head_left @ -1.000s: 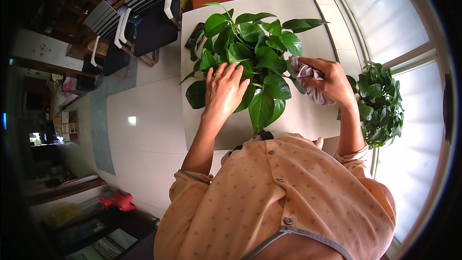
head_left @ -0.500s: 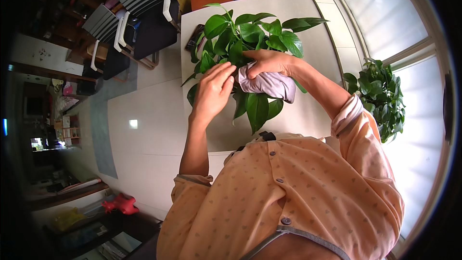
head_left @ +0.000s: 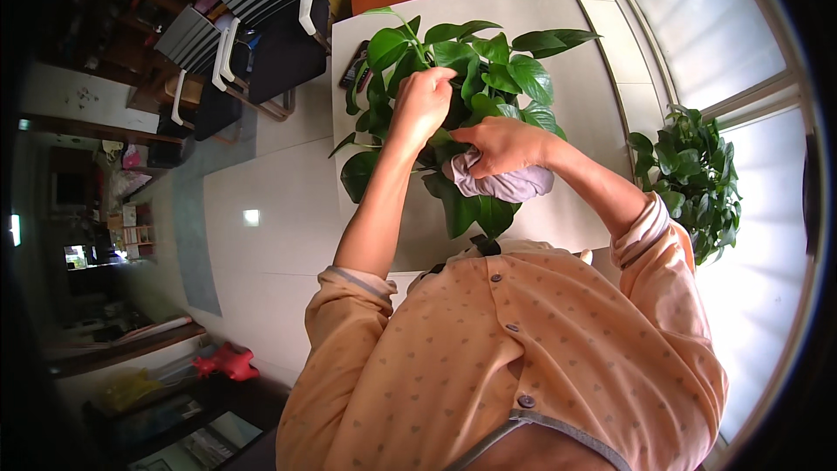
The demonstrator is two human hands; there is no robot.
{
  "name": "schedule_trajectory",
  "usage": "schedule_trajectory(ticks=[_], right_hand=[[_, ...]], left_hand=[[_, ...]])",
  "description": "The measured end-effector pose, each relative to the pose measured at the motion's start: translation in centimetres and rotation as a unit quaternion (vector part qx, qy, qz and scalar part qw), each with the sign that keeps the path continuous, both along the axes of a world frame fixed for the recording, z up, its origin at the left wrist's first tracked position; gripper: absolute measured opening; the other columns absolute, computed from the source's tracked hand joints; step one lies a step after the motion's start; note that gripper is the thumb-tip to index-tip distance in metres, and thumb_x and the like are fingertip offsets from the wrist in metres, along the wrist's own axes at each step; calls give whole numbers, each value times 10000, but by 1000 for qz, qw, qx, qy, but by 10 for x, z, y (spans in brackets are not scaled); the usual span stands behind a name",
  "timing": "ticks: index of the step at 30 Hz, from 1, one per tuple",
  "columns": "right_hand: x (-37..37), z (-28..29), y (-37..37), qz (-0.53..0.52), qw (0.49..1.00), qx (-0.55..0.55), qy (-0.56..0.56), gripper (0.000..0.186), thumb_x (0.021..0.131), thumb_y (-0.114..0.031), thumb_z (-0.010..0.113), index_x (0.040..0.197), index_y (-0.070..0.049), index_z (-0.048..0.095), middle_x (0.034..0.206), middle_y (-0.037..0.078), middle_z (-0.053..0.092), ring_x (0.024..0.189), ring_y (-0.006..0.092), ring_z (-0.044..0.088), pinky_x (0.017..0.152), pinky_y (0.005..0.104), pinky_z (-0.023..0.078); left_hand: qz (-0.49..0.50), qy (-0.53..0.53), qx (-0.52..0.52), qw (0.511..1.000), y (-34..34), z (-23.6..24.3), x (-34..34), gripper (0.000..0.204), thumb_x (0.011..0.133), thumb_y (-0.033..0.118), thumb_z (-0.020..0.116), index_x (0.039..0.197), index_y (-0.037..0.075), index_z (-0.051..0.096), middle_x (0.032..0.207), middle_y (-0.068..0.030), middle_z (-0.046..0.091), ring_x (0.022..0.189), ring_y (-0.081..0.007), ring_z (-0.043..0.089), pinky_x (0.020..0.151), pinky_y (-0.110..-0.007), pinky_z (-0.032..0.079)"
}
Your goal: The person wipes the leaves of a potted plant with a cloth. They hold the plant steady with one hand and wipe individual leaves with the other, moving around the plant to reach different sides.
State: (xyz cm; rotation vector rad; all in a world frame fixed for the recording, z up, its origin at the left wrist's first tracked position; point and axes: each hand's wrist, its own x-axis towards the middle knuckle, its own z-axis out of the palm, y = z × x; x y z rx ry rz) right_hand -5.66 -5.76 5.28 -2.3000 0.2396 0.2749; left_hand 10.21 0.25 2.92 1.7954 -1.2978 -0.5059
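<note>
Higher over the plant (head_left: pixel 501 80) than half a second ago, the left hand (head_left: pixel 424 105) has moved away from the body; the right hand (head_left: pixel 506 145) has shifted slightly nearer it. Beneath both, the plant stands on the pale table (head_left: pixel 575 70), leaves spreading every way. Left fingers curl inward among the leaves; whether they pinch one, I cannot tell. Right fingers clutch a crumpled greyish-pink cloth (head_left: pixel 510 185) over the near leaves. One dark remote control (head_left: pixel 354 68) lies near the table's left edge.

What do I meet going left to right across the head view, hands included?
Red object → dark elongated device → left hand → right hand holding a pale cloth → far-right plant. Omitted: the middle plant, which spans both hands.
</note>
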Motion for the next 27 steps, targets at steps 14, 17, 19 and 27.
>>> schedule_trajectory(ticks=[14,17,19,27], right_hand=[[-12,-1,0,-3,1000,-21,-11,583,701,-222,649,1216,21,524,688,186,613,717,356,612,630,446,460],[-14,-2,-1,2,1000,-14,-26,586,701,-220,647,1220,22,522,676,183,610,708,353,611,630,446,459],[-14,-2,0,2,999,-7,-34,586,700,-219,646,1219,23,522,672,181,608,705,352,610,631,446,459],[-17,-2,0,-2,999,-14,-31,590,704,-221,642,1225,25,516,673,189,608,709,357,609,633,447,459]], left_hand=[[175,208,93,958,-13,-68,36,301,841,1,569,1113,-126,544,922,-155,632,669,-231,667,627,-302,504],[183,319,89,925,-14,-66,32,240,828,-6,591,1044,-105,553,891,-131,617,633,-242,655,608,-315,501],[185,305,43,933,-17,-80,34,56,741,-26,635,745,-56,588,697,-87,585,538,-171,584,498,-310,478],[174,340,41,923,-27,-77,33,79,759,6,689,767,-16,613,717,-65,624,597,-163,594,564,-289,481]])
